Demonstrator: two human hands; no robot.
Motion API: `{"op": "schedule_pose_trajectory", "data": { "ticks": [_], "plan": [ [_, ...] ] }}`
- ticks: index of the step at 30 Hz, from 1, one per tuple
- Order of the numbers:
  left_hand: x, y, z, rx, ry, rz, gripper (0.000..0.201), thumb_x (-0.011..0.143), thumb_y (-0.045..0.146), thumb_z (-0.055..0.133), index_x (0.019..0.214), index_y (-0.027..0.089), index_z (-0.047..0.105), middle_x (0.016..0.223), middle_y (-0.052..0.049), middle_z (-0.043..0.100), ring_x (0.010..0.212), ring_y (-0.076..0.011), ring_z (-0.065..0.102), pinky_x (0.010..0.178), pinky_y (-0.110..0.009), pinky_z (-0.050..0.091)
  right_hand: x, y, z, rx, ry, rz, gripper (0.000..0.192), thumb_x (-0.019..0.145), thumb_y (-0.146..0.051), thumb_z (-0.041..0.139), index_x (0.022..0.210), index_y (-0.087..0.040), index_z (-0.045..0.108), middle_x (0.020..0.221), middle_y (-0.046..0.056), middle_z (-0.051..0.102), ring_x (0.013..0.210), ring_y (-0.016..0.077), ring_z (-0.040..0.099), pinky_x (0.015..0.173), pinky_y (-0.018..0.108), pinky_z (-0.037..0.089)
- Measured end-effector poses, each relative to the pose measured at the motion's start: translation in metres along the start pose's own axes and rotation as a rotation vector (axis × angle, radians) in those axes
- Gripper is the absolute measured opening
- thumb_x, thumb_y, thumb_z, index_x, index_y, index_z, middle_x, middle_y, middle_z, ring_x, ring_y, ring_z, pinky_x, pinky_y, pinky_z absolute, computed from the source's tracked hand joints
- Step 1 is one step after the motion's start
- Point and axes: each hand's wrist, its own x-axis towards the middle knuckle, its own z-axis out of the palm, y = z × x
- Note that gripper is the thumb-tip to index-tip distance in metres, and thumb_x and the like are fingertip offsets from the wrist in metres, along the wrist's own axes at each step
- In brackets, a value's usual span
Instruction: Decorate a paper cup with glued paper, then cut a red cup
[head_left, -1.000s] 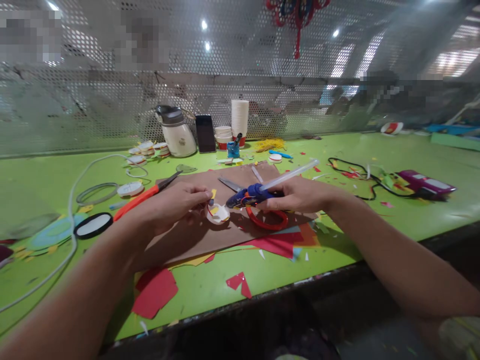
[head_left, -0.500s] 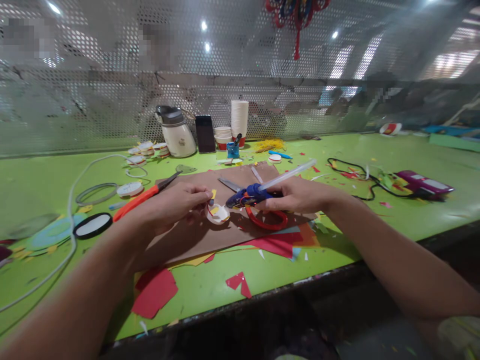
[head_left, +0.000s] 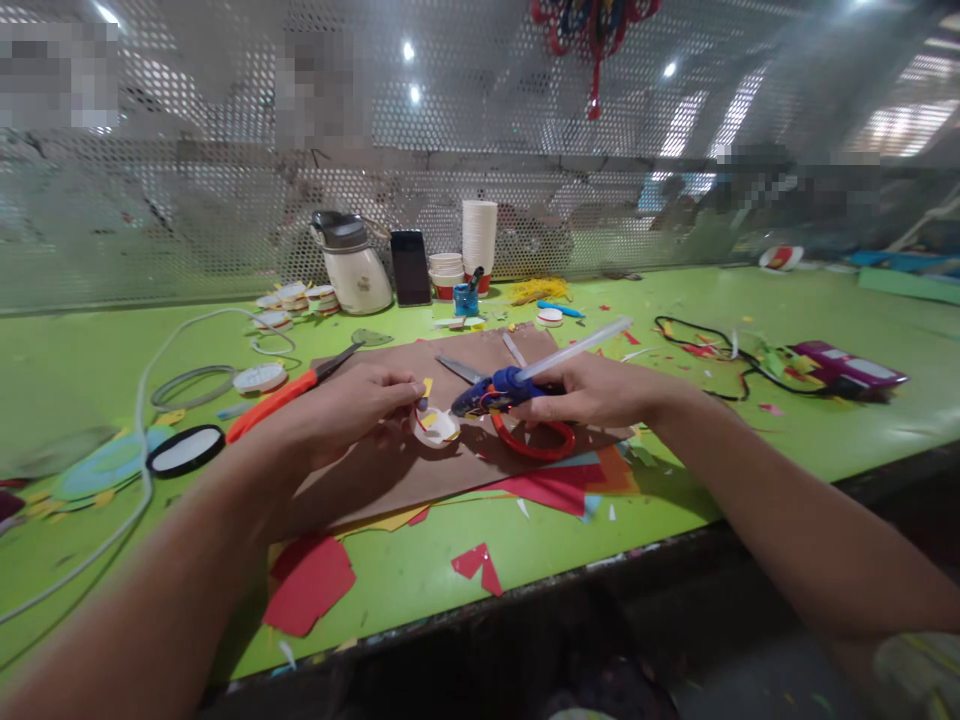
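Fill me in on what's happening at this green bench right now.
A person sits at a green workbench littered with paper scraps. The right hand grips a blue glue gun with a clear glue stick poking out the back, its nozzle aimed at a small white paper cup. The left hand steadies that cup on a brown cardboard sheet. Red-handled scissors lie under the gun.

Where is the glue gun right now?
In the head view, the blue glue gun is mid-table in the right hand, its nozzle pointing at the small white disc pinched by the left hand.
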Motion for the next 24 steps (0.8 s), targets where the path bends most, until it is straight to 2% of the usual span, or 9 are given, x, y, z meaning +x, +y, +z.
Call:
{"op": "schedule_pose_trajectory", "data": {
  "ticks": [17,24],
  "plan": [
    [-0.0007,0.0016,0.0025,0.02,0.001,-0.007,0.032,0.08,0.045,0.062,0.065,0.017,0.059,0.061,0.0,0.054,0.052,-0.0109,0.045,0.046,-0.022,0.034,-0.0006,-0.0034,-0.0002,0.034,0.003,0.018,0.027,0.089,-0.033,0.055,0.1,-0.014,0.071,0.084,0.004,0.071,0.077,0.0168,0.063,0.066,0.025,0.047],
    [-0.0014,0.0039,0.0035,0.011,0.001,-0.004,0.03,0.081,0.043,0.06,0.065,0.017,0.058,0.062,0.0,0.052,0.054,-0.0106,0.045,0.046,-0.021,0.034,-0.0019,-0.0051,-0.0008,-0.015,0.02,0.028,0.029,0.088,-0.035,0.055,0.099,-0.014,0.071,0.079,0.002,0.068,0.071,0.0151,0.059,0.061,0.023,0.044]
  ]
}}
